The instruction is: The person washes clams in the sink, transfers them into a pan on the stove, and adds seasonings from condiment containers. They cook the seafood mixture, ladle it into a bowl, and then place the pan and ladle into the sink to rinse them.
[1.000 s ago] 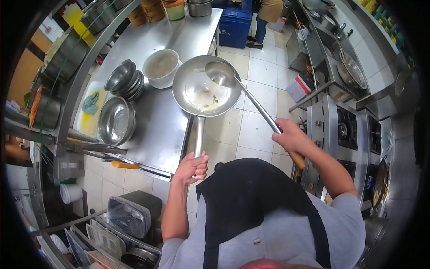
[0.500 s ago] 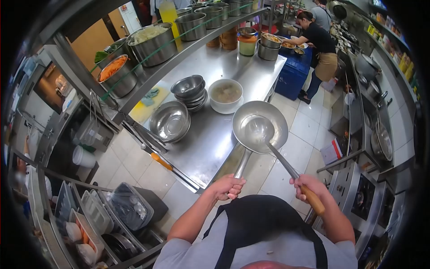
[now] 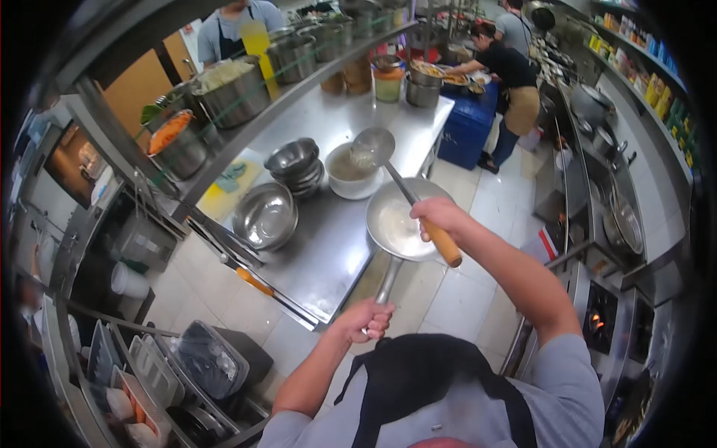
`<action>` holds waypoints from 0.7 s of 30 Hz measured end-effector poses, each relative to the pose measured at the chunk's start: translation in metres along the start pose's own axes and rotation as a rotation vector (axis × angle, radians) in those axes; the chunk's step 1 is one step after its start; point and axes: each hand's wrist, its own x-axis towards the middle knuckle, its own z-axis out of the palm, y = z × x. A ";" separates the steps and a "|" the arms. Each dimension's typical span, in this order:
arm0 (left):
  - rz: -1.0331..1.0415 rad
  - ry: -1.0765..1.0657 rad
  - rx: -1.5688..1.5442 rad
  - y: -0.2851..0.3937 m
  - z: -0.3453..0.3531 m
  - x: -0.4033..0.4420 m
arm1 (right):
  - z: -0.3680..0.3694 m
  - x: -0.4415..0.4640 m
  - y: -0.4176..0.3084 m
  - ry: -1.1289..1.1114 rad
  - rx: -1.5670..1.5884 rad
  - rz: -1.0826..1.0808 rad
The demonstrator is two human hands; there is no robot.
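Observation:
My left hand is closed around the metal handle of a frying pan, which is held level beside the steel table's edge. A little whitish liquid shows on the pan's inside. My right hand grips the wooden-ended handle of a large ladle. The ladle's head hangs tilted over the right side of a white soup bowl; whether it touches the rim I cannot tell. Cloudy broth shows inside the bowl, partly hidden by the ladle.
Stacked metal bowls and a wider metal bowl stand left of the soup bowl on the steel table. Pots of cut vegetables line the shelf above. A stove burner with a flame is at right. A co-worker bends over food beyond the table.
My right hand has lifted the ladle out of the pan and reached it forward over the soup bowl. The pan stays in my left hand. A flame now shows on the burner.

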 end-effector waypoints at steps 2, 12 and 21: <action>0.028 -0.006 -0.002 0.001 0.006 -0.003 | 0.009 0.017 0.006 0.080 -0.213 -0.055; -0.038 0.059 0.011 -0.008 0.004 -0.004 | -0.017 0.007 0.087 0.361 -0.709 -0.551; -0.321 0.237 0.316 -0.004 -0.006 0.023 | -0.125 -0.238 0.211 0.259 -0.253 0.057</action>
